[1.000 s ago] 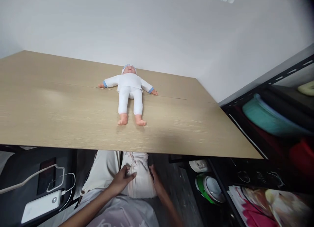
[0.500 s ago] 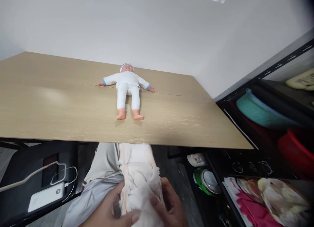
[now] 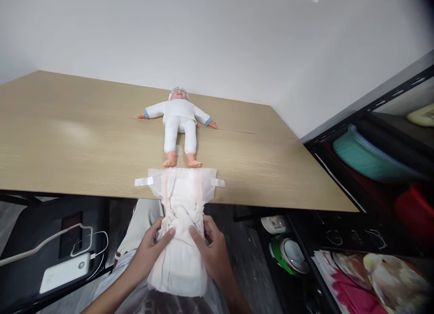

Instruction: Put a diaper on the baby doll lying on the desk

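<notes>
A white diaper (image 3: 185, 201) is spread lengthwise between my hands, its far end with two side tabs over the table's front edge. My left hand (image 3: 156, 241) grips its left side, thumb on top and fingers beneath. On the opposite side my right hand (image 3: 212, 244) holds it the same way. The near end hangs above my lap. Just beyond the tabbed end lies a baby doll (image 3: 179, 117) on its back, arms spread and feet toward me. It wears white clothes with blue cuffs and a printed headband.
The doll lies on a wooden table (image 3: 84, 155) against a wall. At left, a white power bank (image 3: 64, 272) with cables rests on a black seat (image 3: 20, 246). Shelves at right hold a teal basin (image 3: 366, 155), a red container (image 3: 417, 212) and bags; a green-banded tin (image 3: 288, 255) stands lower.
The diaper has moved forward and up, and its tabbed end now shows unfolded over the table edge. Both hands moved forward with it. The doll lies as before.
</notes>
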Motion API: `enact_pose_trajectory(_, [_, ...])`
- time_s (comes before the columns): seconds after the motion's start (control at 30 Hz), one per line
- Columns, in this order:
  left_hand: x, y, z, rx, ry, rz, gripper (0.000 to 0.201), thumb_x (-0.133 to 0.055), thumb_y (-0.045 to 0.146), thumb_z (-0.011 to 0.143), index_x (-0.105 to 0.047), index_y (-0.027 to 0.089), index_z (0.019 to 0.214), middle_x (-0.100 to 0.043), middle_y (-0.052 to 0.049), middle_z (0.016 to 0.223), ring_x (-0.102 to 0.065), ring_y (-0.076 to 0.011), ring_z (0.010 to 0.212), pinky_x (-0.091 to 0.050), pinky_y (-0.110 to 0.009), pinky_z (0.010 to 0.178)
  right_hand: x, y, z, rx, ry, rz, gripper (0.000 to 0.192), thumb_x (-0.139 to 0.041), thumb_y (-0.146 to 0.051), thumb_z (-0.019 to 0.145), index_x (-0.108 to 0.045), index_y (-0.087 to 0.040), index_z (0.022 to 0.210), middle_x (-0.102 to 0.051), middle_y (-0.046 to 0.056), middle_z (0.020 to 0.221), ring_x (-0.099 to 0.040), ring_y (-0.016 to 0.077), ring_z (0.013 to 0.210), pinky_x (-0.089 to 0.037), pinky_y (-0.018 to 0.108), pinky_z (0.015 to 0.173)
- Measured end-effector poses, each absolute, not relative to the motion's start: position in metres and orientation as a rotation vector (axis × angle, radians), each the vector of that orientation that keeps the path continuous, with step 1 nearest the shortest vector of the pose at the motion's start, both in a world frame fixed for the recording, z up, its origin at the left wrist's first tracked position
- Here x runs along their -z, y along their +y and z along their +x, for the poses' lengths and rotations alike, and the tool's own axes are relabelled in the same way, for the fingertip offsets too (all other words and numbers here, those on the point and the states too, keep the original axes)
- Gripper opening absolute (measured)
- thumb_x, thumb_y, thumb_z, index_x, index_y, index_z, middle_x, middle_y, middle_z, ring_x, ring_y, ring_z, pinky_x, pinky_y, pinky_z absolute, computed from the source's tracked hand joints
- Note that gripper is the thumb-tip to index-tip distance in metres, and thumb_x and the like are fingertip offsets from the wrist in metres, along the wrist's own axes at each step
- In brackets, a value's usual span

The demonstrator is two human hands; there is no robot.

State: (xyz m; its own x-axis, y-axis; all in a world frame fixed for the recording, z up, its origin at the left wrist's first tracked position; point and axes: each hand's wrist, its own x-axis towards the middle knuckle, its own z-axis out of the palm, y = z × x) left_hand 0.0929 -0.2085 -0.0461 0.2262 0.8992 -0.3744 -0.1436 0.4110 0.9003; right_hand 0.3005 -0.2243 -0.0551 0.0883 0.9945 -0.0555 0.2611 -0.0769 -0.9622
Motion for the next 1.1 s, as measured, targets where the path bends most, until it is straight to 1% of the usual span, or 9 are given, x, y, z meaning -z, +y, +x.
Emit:
enact_pose_trajectory(0.07, [0.051, -0.207, 0.090, -0.843, 1.080, 0.843, 0.067, -0.085, 0.073, 0.091, -0.075, 0.021, 0.133, -0.082, -0.012, 0.134, -0.076, -0.0343, 0.125, -0.063, -0.040, 0.108, 0.062, -0.224, 0.303, -0.884, -1.393, -1.581, 0.035, -0.071, -0.057, 0.108, -0.073, -0.022, 0.110, -0.076, 0.001, 0.082, -0.070, 0.0187, 0.072, -0.053, 0.029, 0.068])
enact_pose_trajectory(0.13, [0.054, -0.208, 0.088, -0.822, 1.056, 0.838, 0.067, -0.085, 0.073, 0.092, -0.074, 0.021, 0.133, -0.082, -0.012, 0.132, -0.076, -0.0336, 0.123, -0.062, -0.040, 0.107, 0.064, -0.223, 0.307, -0.598, -1.450, -1.632, 0.029, -0.071, -0.051, 0.109, -0.075, -0.022, 0.114, -0.079, 0.003, 0.087, -0.070, 0.0194, 0.073, -0.054, 0.031, 0.070])
enact_pose_trajectory(0.3, [0.052, -0.209, 0.086, -0.761, 1.066, 0.892, 0.064, -0.081, 0.073, 0.096, -0.071, 0.021, 0.132, -0.080, -0.011, 0.132, -0.075, -0.0307, 0.120, -0.060, -0.037, 0.106, 0.038, -0.194, 0.307, -0.091, -1.609, -1.482, 0.034, -0.070, -0.034, 0.110, -0.067, -0.024, 0.142, -0.078, 0.013, 0.130, -0.074, 0.0285, 0.115, -0.063, 0.046, 0.099])
enact_pose_trajectory(0.4, [0.052, -0.207, 0.085, -0.735, 1.093, 0.984, 0.059, -0.076, 0.072, 0.100, -0.070, 0.023, 0.133, -0.078, -0.010, 0.135, -0.072, -0.0301, 0.124, -0.059, -0.037, 0.110, 0.017, -0.160, 0.293, -0.138, -1.873, -1.339, 0.044, -0.064, -0.030, 0.113, -0.061, -0.023, 0.156, -0.072, 0.014, 0.151, -0.063, 0.0296, 0.147, -0.055, 0.052, 0.125])
enact_pose_trajectory(0.5, [0.055, -0.208, 0.080, -0.685, 1.172, 1.151, 0.054, -0.070, 0.069, 0.105, -0.070, 0.026, 0.137, -0.078, -0.007, 0.130, -0.071, -0.0303, 0.127, -0.059, -0.039, 0.112, 0.013, -0.123, 0.278, -0.245, -2.107, -1.352, 0.060, -0.064, -0.045, 0.115, -0.054, -0.018, 0.168, -0.057, 0.016, 0.173, -0.045, 0.0340, 0.167, -0.043, 0.057, 0.137])
enact_pose_trajectory(0.67, [0.040, -0.198, 0.048, -0.470, 1.161, 1.697, 0.044, -0.066, 0.058, 0.111, -0.068, 0.028, 0.144, -0.076, -0.010, 0.136, -0.071, -0.0317, 0.128, -0.058, -0.043, 0.113, 0.039, -0.092, 0.268, -0.317, -2.268, -1.471, 0.063, -0.054, -0.050, 0.119, -0.050, -0.022, 0.175, -0.043, 0.015, 0.184, -0.037, 0.0330, 0.173, -0.034, 0.060, 0.142])
enact_pose_trajectory(0.83, [-0.003, -0.125, 0.010, -0.368, 0.869, 2.286, 0.025, -0.058, 0.037, 0.117, -0.070, 0.028, 0.138, -0.077, -0.009, 0.130, -0.071, -0.0259, 0.119, -0.057, -0.038, 0.106, 0.051, -0.091, 0.267, -0.279, -2.292, -1.495, 0.065, -0.050, -0.049, 0.120, -0.044, -0.022, 0.179, -0.033, 0.012, 0.189, -0.029, 0.0304, 0.177, -0.028, 0.057, 0.145])
enact_pose_trajectory(0.97, [-0.021, -0.032, 0.013, -0.547, 0.957, 2.774, 0.036, -0.054, 0.022, 0.116, -0.066, 0.023, 0.150, -0.072, -0.015, 0.150, -0.065, -0.0331, 0.136, -0.052, -0.048, 0.115, 0.050, -0.091, 0.265, -0.261, -2.289, -1.509, 0.066, -0.049, -0.051, 0.120, -0.043, -0.024, 0.179, -0.034, 0.012, 0.188, -0.029, 0.0310, 0.177, -0.028, 0.058, 0.145])
enact_pose_trajectory(1.1, [-0.023, 0.044, 0.048, -0.314, 1.101, 3.138, 0.076, -0.064, 0.007, 0.102, -0.048, 0.027, 0.174, -0.040, -0.019, 0.184, -0.047, -0.0423, 0.163, -0.047, -0.057, 0.125, 0.051, -0.091, 0.264, -0.251, -2.269, -1.513, 0.065, -0.050, -0.052, 0.120, -0.045, -0.025, 0.178, -0.036, 0.011, 0.188, -0.031, 0.0305, 0.176, -0.029, 0.058, 0.145])
